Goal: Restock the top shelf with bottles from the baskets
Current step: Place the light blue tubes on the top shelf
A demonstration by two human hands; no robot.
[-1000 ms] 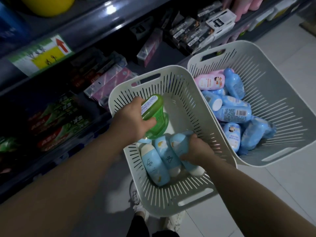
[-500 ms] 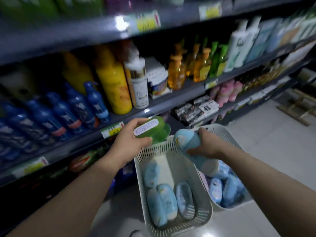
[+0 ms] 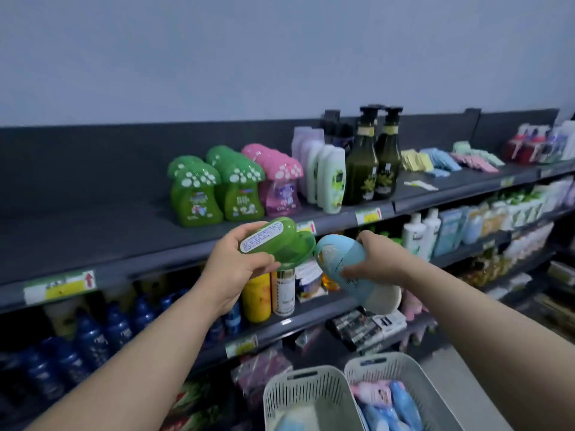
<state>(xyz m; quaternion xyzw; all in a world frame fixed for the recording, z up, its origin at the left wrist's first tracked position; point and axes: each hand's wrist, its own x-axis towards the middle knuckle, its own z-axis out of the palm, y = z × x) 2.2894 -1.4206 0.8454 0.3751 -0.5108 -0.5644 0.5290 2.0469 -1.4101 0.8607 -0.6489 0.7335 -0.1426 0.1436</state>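
Note:
My left hand grips a green mushroom-shaped bottle, tilted with its labelled base toward me, just below the front edge of the dark top shelf. My right hand holds a light blue bottle with a white cap, cap pointing down and right. The two bottles nearly touch. On the top shelf stand green mushroom bottles and pink ones. Two white slotted baskets sit at the bottom, holding blue and pink bottles.
White and dark green pump bottles and small coloured packets fill the top shelf to the right. Its left part is bare. Lower shelves hold blue bottles, a yellow bottle and boxed goods.
Both hands lifted their bottles out of the basket and up to top-shelf height. The view swung upward from the baskets to the shelves.

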